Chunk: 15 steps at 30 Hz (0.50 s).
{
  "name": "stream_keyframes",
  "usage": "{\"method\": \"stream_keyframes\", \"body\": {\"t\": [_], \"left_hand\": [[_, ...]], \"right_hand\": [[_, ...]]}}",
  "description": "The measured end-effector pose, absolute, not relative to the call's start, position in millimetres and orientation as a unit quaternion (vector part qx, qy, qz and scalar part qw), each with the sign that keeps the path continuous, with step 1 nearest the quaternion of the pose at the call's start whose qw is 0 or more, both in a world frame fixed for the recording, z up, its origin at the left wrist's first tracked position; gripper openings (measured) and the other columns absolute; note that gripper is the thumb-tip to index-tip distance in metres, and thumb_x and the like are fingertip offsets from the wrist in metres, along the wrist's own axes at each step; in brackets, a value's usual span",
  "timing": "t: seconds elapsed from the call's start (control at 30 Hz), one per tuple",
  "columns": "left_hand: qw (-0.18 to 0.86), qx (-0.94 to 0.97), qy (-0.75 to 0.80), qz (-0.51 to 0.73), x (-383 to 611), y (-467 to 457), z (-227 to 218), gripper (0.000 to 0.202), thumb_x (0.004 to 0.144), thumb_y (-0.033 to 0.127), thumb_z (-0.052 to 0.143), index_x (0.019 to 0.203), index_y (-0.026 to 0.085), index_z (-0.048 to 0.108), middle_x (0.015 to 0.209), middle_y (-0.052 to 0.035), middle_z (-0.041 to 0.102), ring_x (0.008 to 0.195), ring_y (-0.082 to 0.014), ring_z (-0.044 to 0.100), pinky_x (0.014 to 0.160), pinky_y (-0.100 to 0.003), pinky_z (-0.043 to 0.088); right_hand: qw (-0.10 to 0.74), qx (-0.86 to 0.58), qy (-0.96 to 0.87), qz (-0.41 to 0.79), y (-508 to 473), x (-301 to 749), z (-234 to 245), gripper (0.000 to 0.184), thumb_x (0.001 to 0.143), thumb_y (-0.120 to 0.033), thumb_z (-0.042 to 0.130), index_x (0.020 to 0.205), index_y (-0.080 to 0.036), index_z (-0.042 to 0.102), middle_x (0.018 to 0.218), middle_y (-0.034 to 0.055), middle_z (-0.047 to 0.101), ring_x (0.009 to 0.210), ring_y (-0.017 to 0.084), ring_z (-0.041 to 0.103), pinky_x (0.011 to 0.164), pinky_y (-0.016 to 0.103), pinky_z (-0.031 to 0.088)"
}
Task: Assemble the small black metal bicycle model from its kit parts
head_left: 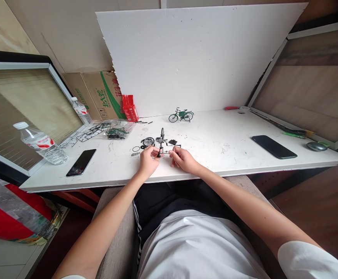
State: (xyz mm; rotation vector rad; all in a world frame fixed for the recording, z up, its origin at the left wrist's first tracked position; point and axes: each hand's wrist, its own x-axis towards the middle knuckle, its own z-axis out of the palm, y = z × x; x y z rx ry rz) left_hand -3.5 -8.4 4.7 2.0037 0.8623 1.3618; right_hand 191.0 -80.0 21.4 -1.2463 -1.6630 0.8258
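Note:
A partly built black model bicycle (162, 135) stands on the white table, its wheel towards the far side. My left hand (149, 159) pinches the near end of it, by the small black saddle. Just to the right, my right hand (183, 159) is closed, thumb and fingertips together close to the bicycle; anything between them is too small to make out. Loose parts lie around both hands: a spoked black wheel (148, 141), a thin ring (136, 148) and a small dark piece (173, 142). Farther back stands a finished green model bicycle (181, 114).
Part frames (95, 131) and a plastic bag of parts (116, 132) lie at the left, near water bottles (42, 143) and a phone (81, 162). Another phone (273, 146) and a mouse (316, 146) are at the right. A white board (198, 58) stands behind.

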Motion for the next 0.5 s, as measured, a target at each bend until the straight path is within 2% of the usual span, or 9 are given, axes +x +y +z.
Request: {"method": "stream_keyframes", "body": {"t": [0.17, 0.33, 0.5], "left_hand": [[0.283, 0.748, 0.319, 0.509, -3.2, -8.1, 3.9, 0.018, 0.077, 0.002, 0.068, 0.084, 0.018, 0.066, 0.092, -0.0062, 0.075, 0.078, -0.0178, 0.071, 0.074, -0.032, 0.06], [0.286, 0.746, 0.312, 0.514, -3.3, -7.4, 2.5, 0.014, 0.079, 0.006, 0.069, 0.085, 0.019, 0.066, 0.092, -0.0062, 0.076, 0.078, -0.0179, 0.072, 0.073, -0.031, 0.061], [0.28, 0.747, 0.313, 0.516, -2.8, -7.6, 3.0, 0.013, 0.079, 0.008, 0.071, 0.084, 0.019, 0.067, 0.091, -0.0057, 0.075, 0.077, -0.0176, 0.071, 0.073, -0.032, 0.061]], "right_hand": [[0.424, -0.511, -0.662, 0.349, -80.8, 191.1, 22.3, 0.048, 0.105, -0.067, 0.044, 0.086, -0.024, 0.051, 0.05, -0.0042, 0.057, 0.049, 0.017, 0.057, 0.057, 0.029, 0.045], [0.412, -0.51, -0.672, 0.344, -82.1, 191.1, 22.8, 0.055, 0.106, -0.069, 0.038, 0.079, -0.024, 0.052, 0.056, -0.0002, 0.065, 0.047, 0.015, 0.051, 0.056, 0.029, 0.045], [0.41, -0.515, -0.66, 0.361, -81.4, 191.4, 21.3, 0.057, 0.105, -0.072, 0.039, 0.078, -0.024, 0.054, 0.052, -0.0004, 0.063, 0.044, 0.015, 0.05, 0.051, 0.028, 0.042]]}}
